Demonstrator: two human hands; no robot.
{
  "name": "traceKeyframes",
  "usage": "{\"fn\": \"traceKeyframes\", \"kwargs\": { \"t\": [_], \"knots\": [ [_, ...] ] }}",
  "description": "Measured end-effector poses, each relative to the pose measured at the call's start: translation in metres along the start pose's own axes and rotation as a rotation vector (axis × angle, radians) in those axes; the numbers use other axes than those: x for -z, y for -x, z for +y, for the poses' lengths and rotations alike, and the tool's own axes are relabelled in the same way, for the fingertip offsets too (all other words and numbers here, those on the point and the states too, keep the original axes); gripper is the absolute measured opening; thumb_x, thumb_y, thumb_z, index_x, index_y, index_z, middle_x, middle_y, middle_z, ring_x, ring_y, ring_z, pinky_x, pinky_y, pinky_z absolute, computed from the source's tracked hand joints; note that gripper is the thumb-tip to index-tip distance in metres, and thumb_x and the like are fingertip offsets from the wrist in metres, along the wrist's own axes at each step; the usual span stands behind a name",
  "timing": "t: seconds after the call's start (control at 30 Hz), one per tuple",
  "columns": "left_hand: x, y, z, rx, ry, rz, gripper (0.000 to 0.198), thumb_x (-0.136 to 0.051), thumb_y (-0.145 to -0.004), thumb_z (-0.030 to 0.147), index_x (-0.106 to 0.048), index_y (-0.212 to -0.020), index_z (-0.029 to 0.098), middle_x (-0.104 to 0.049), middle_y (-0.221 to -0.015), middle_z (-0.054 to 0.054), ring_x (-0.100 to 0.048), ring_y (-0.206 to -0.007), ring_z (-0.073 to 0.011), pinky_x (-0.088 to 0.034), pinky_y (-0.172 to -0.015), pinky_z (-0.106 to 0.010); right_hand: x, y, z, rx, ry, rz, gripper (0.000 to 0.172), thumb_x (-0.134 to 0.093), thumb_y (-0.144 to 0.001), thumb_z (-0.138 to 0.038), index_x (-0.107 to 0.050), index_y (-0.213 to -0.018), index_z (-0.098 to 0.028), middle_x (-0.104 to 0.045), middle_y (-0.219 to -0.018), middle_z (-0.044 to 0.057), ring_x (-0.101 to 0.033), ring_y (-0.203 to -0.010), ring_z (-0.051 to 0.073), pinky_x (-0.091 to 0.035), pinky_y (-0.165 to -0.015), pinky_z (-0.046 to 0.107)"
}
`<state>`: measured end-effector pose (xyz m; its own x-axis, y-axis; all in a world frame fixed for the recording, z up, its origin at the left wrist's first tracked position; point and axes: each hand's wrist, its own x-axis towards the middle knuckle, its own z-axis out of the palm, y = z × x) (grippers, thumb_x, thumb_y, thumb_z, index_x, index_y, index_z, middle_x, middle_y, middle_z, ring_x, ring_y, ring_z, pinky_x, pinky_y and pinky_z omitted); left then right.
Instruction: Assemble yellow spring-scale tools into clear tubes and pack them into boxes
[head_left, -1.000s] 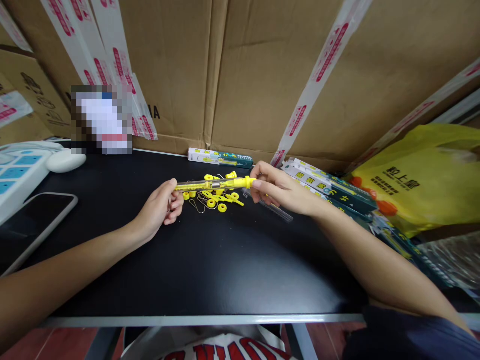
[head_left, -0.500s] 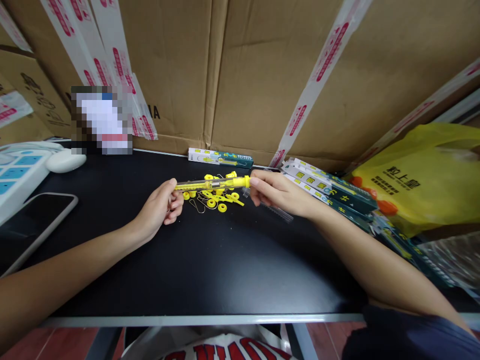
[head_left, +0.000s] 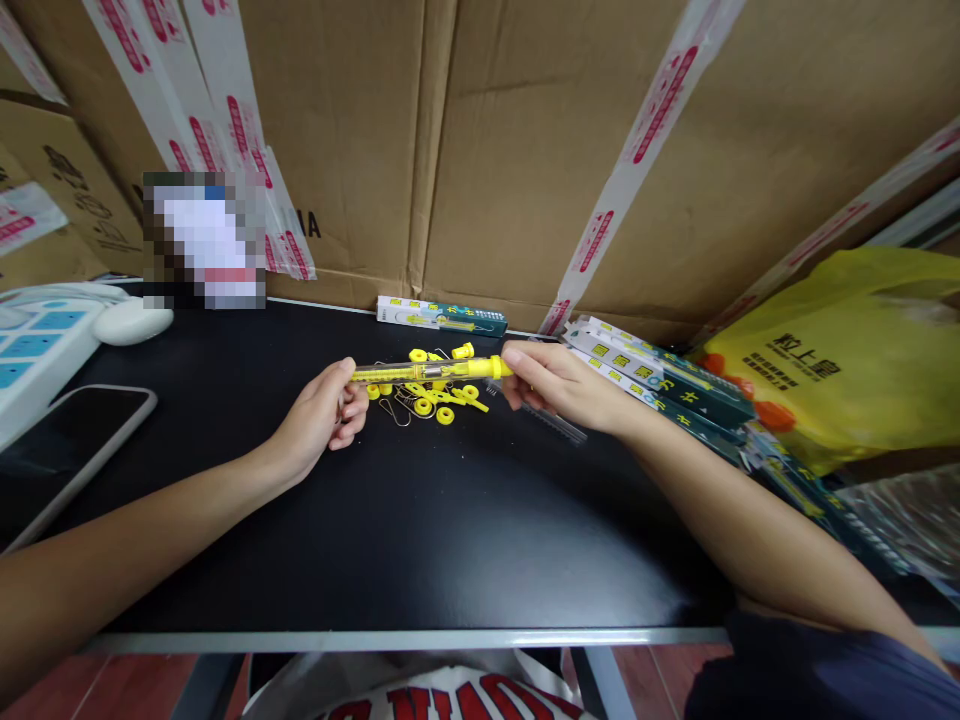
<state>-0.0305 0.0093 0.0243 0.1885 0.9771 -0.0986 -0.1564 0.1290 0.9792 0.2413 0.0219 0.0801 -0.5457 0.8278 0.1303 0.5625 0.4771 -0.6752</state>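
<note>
I hold a long yellow pen-shaped tool (head_left: pixel 427 371) level above the black table (head_left: pixel 420 540). My left hand (head_left: pixel 324 417) pinches its left tip, fingers curled. My right hand (head_left: pixel 556 385) grips the yellow cap end on the right. Under the tool lies a scatter of small yellow plastic parts (head_left: pixel 439 400) and thin wire clips (head_left: pixel 394 408). A clear plastic tube (head_left: pixel 559 428) lies below my right hand.
Printed green-and-white packs (head_left: pixel 660 385) are stacked at the right, and one pack (head_left: pixel 441 315) lies at the back. A yellow plastic bag (head_left: pixel 847 350) sits far right. A phone (head_left: pixel 67 440), a power strip (head_left: pixel 34 345) and a white mouse (head_left: pixel 131 320) are at the left. Cardboard boxes (head_left: pixel 480 140) wall the back.
My right hand has shifted slightly along the tool's cap end, first left and then back right. The left hand and the tool have stayed almost still.
</note>
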Motion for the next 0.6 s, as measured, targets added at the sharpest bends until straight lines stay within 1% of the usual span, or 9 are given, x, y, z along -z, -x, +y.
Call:
{"fn": "traceKeyframes", "kwargs": {
  "t": [0.03, 0.07, 0.13, 0.2, 0.27, 0.4, 0.47, 0.53, 0.6],
  "knots": [
    [0.0001, 0.0000, 0.0001, -0.001, -0.001, 0.001, 0.035, -0.038, -0.096, 0.039, -0.033, -0.067, 0.020, -0.033, -0.053, 0.007, -0.028, -0.036, -0.0042, -0.022, -0.030, -0.013, 0.0001, 0.0001, -0.0003, -0.001, 0.007, 0.010, 0.047, -0.030, -0.100, -0.049, -0.048, -0.069, -0.018, -0.055, -0.060, -0.001, -0.044, -0.048, 0.007, -0.035, -0.049, 0.021],
    [0.0001, 0.0001, 0.0000, -0.002, -0.002, 0.004, 0.035, -0.038, -0.096, 0.039, -0.033, -0.067, 0.020, -0.033, -0.053, 0.007, -0.028, -0.036, -0.0042, -0.022, -0.030, -0.013, 0.0002, 0.0002, -0.0005, -0.001, 0.000, 0.022, 0.045, -0.031, -0.099, -0.049, -0.049, -0.072, -0.018, -0.056, -0.061, -0.001, -0.045, -0.048, 0.007, -0.035, -0.049, 0.021],
    [0.0001, 0.0001, -0.0004, -0.003, -0.007, 0.009, 0.035, -0.038, -0.097, 0.038, -0.034, -0.067, 0.020, -0.033, -0.054, 0.007, -0.029, -0.037, -0.0042, -0.021, -0.030, -0.013, 0.0004, 0.0004, -0.0007, 0.004, -0.037, 0.034, 0.034, -0.037, -0.098, -0.048, -0.047, -0.083, -0.019, -0.059, -0.064, -0.002, -0.046, -0.049, 0.008, -0.035, -0.048, 0.021],
    [0.0001, 0.0001, -0.0010, -0.003, -0.017, 0.007, 0.036, -0.036, -0.097, 0.038, -0.034, -0.066, 0.020, -0.033, -0.054, 0.007, -0.028, -0.037, -0.0041, -0.021, -0.030, -0.013, 0.0001, 0.0004, -0.0007, 0.011, -0.065, 0.021, 0.028, -0.040, -0.098, -0.046, -0.044, -0.087, -0.020, -0.060, -0.067, -0.003, -0.046, -0.049, 0.007, -0.036, -0.048, 0.020],
    [0.0002, 0.0001, -0.0017, -0.005, -0.026, 0.001, 0.037, -0.035, -0.098, 0.038, -0.033, -0.066, 0.020, -0.032, -0.054, 0.007, -0.028, -0.037, -0.0041, -0.021, -0.030, -0.013, -0.0010, 0.0001, -0.0002, 0.016, -0.066, -0.004, 0.031, -0.038, -0.099, -0.045, -0.044, -0.083, -0.020, -0.060, -0.066, -0.002, -0.045, -0.048, 0.006, -0.036, -0.048, 0.020],
    [0.0005, 0.0003, -0.0026, -0.023, -0.037, -0.010, 0.036, -0.036, -0.098, 0.038, -0.033, -0.066, 0.020, -0.032, -0.055, 0.007, -0.028, -0.037, -0.0039, -0.022, -0.031, -0.013, -0.0044, -0.0015, 0.0036, -0.014, -0.064, -0.020, 0.047, -0.030, -0.100, -0.050, -0.046, -0.070, -0.017, -0.055, -0.061, -0.001, -0.042, -0.045, 0.005, -0.035, -0.044, 0.019],
    [0.0004, 0.0004, -0.0030, -0.044, -0.039, -0.013, 0.035, -0.037, -0.097, 0.039, -0.034, -0.068, 0.020, -0.034, -0.055, 0.007, -0.030, -0.037, -0.0039, -0.023, -0.031, -0.013, -0.0058, -0.0023, 0.0059, -0.024, -0.143, -0.003, 0.042, -0.033, -0.098, -0.052, -0.048, -0.079, -0.018, -0.057, -0.066, -0.001, -0.045, -0.047, 0.005, -0.035, -0.040, 0.017],
    [0.0004, 0.0004, -0.0031, -0.063, -0.040, -0.009, 0.033, -0.040, -0.096, 0.039, -0.035, -0.070, 0.020, -0.036, -0.056, 0.007, -0.031, -0.037, -0.0039, -0.024, -0.031, -0.013, -0.0065, -0.0032, 0.0075, -0.022, -0.261, -0.009, 0.031, -0.046, -0.094, -0.050, -0.046, -0.096, -0.019, -0.061, -0.076, -0.001, -0.049, -0.050, 0.006, -0.036, -0.038, 0.016],
    [0.0007, 0.0004, -0.0029, -0.069, -0.040, 0.002, 0.031, -0.043, -0.095, 0.040, -0.037, -0.072, 0.020, -0.039, -0.057, 0.007, -0.033, -0.037, -0.0039, -0.024, -0.032, -0.013, -0.0065, -0.0043, 0.0084, -0.016, -0.356, -0.028, 0.034, -0.060, -0.088, -0.043, -0.042, -0.106, -0.021, -0.062, -0.082, -0.001, -0.053, -0.053, 0.006, -0.039, -0.037, 0.016]
  ]
}}
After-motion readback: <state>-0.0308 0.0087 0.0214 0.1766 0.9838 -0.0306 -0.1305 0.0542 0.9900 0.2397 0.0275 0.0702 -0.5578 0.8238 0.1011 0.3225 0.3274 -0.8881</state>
